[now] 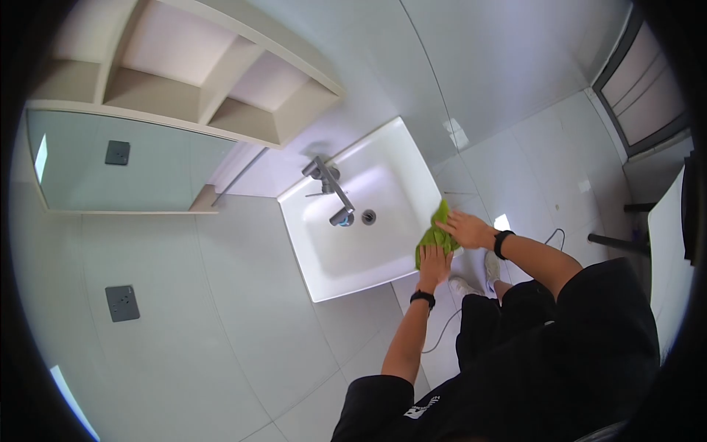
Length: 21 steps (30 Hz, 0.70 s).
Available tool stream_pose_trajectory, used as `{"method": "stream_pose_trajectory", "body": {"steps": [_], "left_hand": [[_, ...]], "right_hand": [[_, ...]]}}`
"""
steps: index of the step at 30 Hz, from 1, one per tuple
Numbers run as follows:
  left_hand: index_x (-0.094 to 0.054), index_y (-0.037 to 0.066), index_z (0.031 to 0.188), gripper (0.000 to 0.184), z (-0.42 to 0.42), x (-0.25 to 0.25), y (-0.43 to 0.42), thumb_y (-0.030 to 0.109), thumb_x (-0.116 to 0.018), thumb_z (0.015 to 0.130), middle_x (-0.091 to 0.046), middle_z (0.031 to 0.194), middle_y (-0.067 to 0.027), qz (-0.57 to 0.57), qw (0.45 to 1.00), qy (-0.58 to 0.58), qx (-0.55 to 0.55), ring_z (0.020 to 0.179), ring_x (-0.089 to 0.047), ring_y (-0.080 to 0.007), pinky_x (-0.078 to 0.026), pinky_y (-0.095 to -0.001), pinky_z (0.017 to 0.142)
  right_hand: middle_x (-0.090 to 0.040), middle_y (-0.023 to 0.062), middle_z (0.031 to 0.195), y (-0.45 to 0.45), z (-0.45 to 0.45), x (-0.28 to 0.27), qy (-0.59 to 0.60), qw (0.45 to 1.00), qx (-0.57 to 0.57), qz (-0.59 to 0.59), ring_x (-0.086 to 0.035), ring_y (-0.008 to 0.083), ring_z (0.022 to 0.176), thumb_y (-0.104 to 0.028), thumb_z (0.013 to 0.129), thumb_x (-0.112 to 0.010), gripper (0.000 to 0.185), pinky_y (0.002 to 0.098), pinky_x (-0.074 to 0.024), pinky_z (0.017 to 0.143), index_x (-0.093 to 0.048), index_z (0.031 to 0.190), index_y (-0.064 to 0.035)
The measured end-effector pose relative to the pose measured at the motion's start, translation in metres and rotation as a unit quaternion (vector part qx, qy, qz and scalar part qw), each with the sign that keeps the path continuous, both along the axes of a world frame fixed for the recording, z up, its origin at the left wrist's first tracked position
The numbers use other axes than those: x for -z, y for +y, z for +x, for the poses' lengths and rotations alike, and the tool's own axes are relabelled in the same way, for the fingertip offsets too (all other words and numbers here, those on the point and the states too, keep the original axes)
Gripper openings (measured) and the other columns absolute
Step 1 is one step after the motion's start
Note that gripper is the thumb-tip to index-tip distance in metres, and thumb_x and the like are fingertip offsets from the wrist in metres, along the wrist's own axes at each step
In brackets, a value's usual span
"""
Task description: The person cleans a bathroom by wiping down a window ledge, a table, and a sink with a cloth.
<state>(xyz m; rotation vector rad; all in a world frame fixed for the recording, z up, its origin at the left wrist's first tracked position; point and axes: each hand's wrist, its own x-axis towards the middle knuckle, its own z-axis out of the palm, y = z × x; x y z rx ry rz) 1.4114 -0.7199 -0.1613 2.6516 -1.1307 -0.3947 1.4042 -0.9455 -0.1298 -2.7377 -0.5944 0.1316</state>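
A crumpled green cloth [437,234] lies over the near rim of the white washbasin [315,280]. My left hand [434,265] rests on the lower part of the cloth, its fingers pressing it against the rim. Beside it, my right hand [468,228] grips the cloth's upper side, fingers bent over it. Both hands are close together, and parts of the fingertips sink into the folds. A grey faucet [335,191] stands at the basin's back edge, its spout reaching over the bowl near the dark drain [369,216].
A mirror cabinet [132,162] with open shelves [169,88] hangs on the wall beyond the basin. A dark socket [122,303] sits on the wall tiles. A thin cable [442,333] runs across the floor by my feet. A dark-framed window or panel [641,81] is at upper right.
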Motion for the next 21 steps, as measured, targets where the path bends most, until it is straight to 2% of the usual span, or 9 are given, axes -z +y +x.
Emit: {"method": "stream_pose_trajectory", "body": {"steps": [3,6,8,10,13,14,15,18,21], "left_hand": [[-0.036,-0.012,0.146,0.068,-0.022,-0.001,0.022,0.042,-0.042,0.104,-0.050,0.134,-0.0356,-0.047,0.996,-0.016,-0.068,0.130,-0.042,-0.0493,-0.022,-0.0605,0.116],[-0.023,-0.008,0.154,0.072,-0.043,-0.016,0.048,0.038,-0.045,0.103,-0.043,0.143,-0.0369,-0.001,0.976,0.034,-0.215,0.136,-0.039,-0.0491,-0.021,-0.0570,0.118],[-0.017,-0.009,0.155,0.073,-0.049,-0.023,0.067,0.031,-0.049,0.102,-0.040,0.145,-0.0387,-0.004,0.951,0.120,-0.284,0.137,-0.037,-0.0502,-0.022,-0.0564,0.118],[-0.016,-0.009,0.155,0.074,-0.060,-0.027,0.083,0.026,-0.053,0.101,-0.041,0.143,-0.0388,-0.027,0.957,0.008,-0.288,0.135,-0.038,-0.0507,-0.025,-0.0558,0.117],[-0.019,-0.011,0.154,0.073,-0.065,-0.049,0.081,0.022,-0.054,0.098,-0.046,0.137,-0.0366,-0.043,0.941,0.023,-0.335,0.129,-0.042,-0.0510,-0.030,-0.0536,0.114],[-0.020,-0.011,0.154,0.073,-0.063,-0.054,0.076,0.021,-0.055,0.098,-0.048,0.135,-0.0360,-0.045,0.936,0.035,-0.348,0.127,-0.044,-0.0510,-0.031,-0.0529,0.114],[-0.021,-0.011,0.153,0.073,-0.061,-0.056,0.069,0.020,-0.055,0.097,-0.049,0.134,-0.0345,-0.037,0.938,0.000,-0.346,0.123,-0.047,-0.0478,-0.037,-0.0521,0.106],[-0.024,-0.011,0.152,0.071,-0.045,-0.065,0.041,0.019,-0.055,0.096,-0.054,0.125,-0.0329,0.012,0.941,0.041,-0.335,0.119,-0.050,-0.0477,-0.037,-0.0522,0.106],[-0.026,-0.012,0.152,0.071,-0.029,-0.057,0.007,0.021,-0.056,0.097,-0.055,0.120,-0.0324,-0.022,0.955,0.026,-0.295,0.120,-0.050,-0.0484,-0.036,-0.0525,0.109]], "right_hand": [[-0.058,0.0172,0.135,-0.003,-0.030,-0.011,0.015,0.998,-0.052,0.005,-0.049,0.0338,0.133,-0.020,0.094,-0.053,0.063,0.0422,-0.0339,0.116,-0.036,0.153,-0.0065],[-0.059,0.0166,0.132,0.008,-0.047,-0.019,0.053,0.997,-0.061,0.022,-0.050,0.0343,0.132,-0.019,0.095,-0.052,0.058,0.0423,-0.0370,0.114,-0.041,0.150,-0.0051],[-0.061,0.0156,0.128,0.011,-0.052,-0.025,0.045,0.997,-0.059,0.023,-0.050,0.0350,0.132,-0.018,0.094,-0.053,0.054,0.0411,-0.0401,0.112,-0.047,0.146,-0.0037],[-0.062,0.0158,0.125,0.018,-0.054,-0.035,-0.015,0.997,-0.037,0.059,-0.051,0.0348,0.129,-0.015,0.094,-0.053,0.051,0.0404,-0.0420,0.109,-0.049,0.143,-0.0023],[-0.061,0.0170,0.124,0.023,-0.040,-0.038,0.046,0.995,-0.017,0.082,-0.053,0.0351,0.125,-0.013,0.091,-0.054,0.051,0.0416,-0.0425,0.108,-0.050,0.140,0.0006],[-0.060,0.0175,0.125,0.026,-0.036,-0.037,0.034,0.996,0.005,0.088,-0.052,0.0351,0.124,-0.013,0.090,-0.055,0.052,0.0418,-0.0422,0.108,-0.050,0.140,0.0017],[-0.059,0.0179,0.126,0.026,-0.028,-0.037,0.022,0.995,0.029,0.093,-0.052,0.0350,0.124,-0.013,0.089,-0.055,0.053,0.0421,-0.0420,0.108,-0.050,0.139,0.0027],[-0.055,0.0201,0.129,0.027,-0.005,-0.040,0.002,0.992,0.080,0.101,-0.048,0.0357,0.127,-0.013,0.085,-0.059,0.058,0.0436,-0.0388,0.111,-0.048,0.139,0.0054],[-0.053,0.0212,0.132,0.024,0.026,-0.030,-0.041,0.988,0.109,0.097,-0.045,0.0366,0.132,-0.013,0.085,-0.060,0.063,0.0445,-0.0348,0.115,-0.044,0.143,0.0056]]}}
